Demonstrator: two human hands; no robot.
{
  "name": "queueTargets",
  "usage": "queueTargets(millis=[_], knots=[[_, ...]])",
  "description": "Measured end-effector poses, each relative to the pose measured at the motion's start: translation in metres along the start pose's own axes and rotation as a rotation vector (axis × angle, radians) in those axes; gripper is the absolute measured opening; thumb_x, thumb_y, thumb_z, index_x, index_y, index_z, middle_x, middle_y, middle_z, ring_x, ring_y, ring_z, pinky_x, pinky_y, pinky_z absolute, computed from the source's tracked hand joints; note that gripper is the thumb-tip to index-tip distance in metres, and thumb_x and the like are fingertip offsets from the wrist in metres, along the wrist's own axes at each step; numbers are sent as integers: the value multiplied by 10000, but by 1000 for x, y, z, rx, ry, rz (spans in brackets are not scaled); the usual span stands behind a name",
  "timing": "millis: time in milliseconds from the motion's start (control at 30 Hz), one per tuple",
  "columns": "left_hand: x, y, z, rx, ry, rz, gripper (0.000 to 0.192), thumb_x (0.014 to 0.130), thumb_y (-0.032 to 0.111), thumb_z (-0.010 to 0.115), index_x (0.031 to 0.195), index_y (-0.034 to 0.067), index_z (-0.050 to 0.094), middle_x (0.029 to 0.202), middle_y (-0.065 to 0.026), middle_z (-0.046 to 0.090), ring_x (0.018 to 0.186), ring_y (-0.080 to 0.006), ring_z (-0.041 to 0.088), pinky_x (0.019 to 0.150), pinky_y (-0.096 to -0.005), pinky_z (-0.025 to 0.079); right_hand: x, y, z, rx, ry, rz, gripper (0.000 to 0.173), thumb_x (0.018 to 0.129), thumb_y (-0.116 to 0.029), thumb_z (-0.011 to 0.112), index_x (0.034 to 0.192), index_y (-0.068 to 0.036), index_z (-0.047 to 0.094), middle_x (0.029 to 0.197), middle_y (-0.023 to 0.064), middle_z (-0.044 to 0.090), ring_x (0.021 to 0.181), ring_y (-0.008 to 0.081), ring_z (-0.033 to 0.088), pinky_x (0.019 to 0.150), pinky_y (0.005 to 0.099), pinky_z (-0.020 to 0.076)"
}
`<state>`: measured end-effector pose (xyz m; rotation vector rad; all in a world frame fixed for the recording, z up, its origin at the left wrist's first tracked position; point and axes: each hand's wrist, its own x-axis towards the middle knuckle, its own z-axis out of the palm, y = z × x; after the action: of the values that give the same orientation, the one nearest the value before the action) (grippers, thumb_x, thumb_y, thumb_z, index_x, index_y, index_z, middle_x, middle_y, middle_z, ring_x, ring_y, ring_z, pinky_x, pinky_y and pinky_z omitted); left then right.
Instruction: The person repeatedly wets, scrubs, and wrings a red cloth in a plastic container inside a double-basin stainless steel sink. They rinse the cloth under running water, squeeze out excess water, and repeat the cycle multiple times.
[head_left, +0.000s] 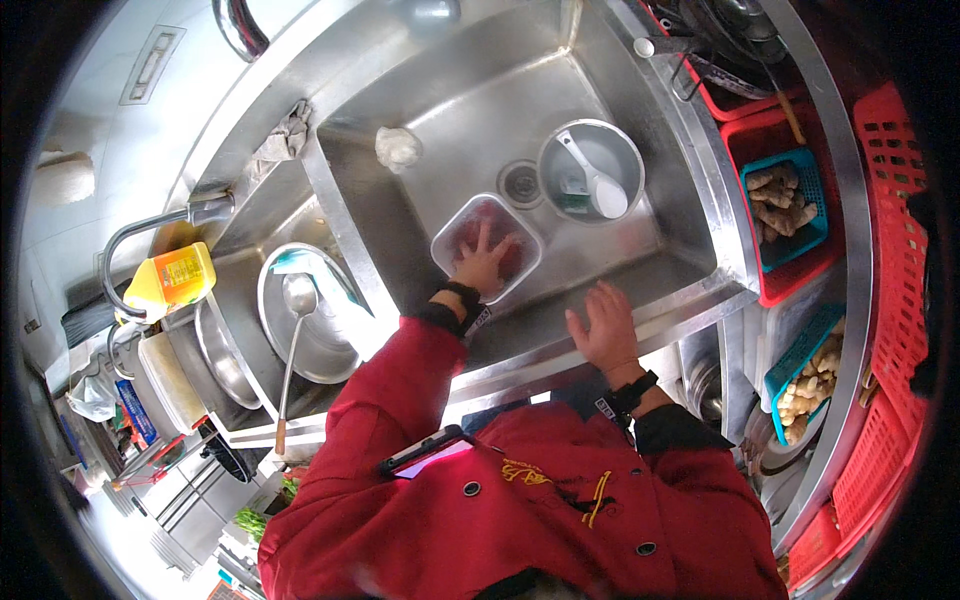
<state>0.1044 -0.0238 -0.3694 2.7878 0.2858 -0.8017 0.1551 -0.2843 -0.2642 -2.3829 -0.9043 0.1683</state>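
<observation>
My left hand (482, 259) reaches into a square container (534, 259) with dark red contents, fingers spread over them; whether it grips any of them I cannot tell. The container rests on the bottom of a stainless steel sink (480, 120), beside the drain (520, 184). Above the sink's near edge, my right hand (606, 322) is empty, its thumb apart from the fingers. A round metal bowl (551, 174) right of the drain holds a white plastic spoon (606, 196) and water. Against the sink's left side lies a crumpled whitish cloth or bag (398, 148).
Left, a second basin holds a metal bowl (330, 367) with a long-handled ladle (300, 296). Beyond are a curved faucet (142, 221) and a yellow jug (169, 281). Ginger lies in teal baskets (763, 259) (776, 382) on the right, near red baskets (892, 300).
</observation>
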Motion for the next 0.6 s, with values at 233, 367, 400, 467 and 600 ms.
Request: queueTargets(millis=[233,367,400,467,600], knots=[[64,-13,27,-266,-122,67,330,762,310,691,1018,102,710,1026,-189,696,1013,-374,646,917,-538,452,-1,1,2,-6,-19,-12,346,843,-287,681,905,43,594,988,221,620,1063,405,562,974,513,431],[67,-15,14,-900,-177,-190,316,736,332,730,937,89,722,988,-161,705,966,-356,654,872,-459,487,-1,2,2,-3,-12,-12,342,843,-290,683,903,35,596,992,213,622,1061,403,563,966,513,434],[64,-14,7,-854,-144,-192,334,721,340,747,937,86,721,981,-155,708,967,-348,656,875,-448,490,-1,2,2,1,-3,-12,328,836,-278,688,907,31,601,999,210,626,1068,401,565,967,511,434],[46,-17,-5,-434,-21,-73,392,686,361,788,944,75,716,977,-145,712,972,-330,661,883,-433,494,-2,2,3,8,1,0,304,824,-256,698,916,22,613,1013,204,635,1083,399,569,968,507,434],[12,-30,-16,-660,139,-94,467,723,362,769,1115,117,705,974,-130,715,937,-329,673,875,-409,516,-2,1,4,-10,-15,-5,327,845,-284,676,909,26,598,1010,205,621,1074,393,559,969,509,434]])
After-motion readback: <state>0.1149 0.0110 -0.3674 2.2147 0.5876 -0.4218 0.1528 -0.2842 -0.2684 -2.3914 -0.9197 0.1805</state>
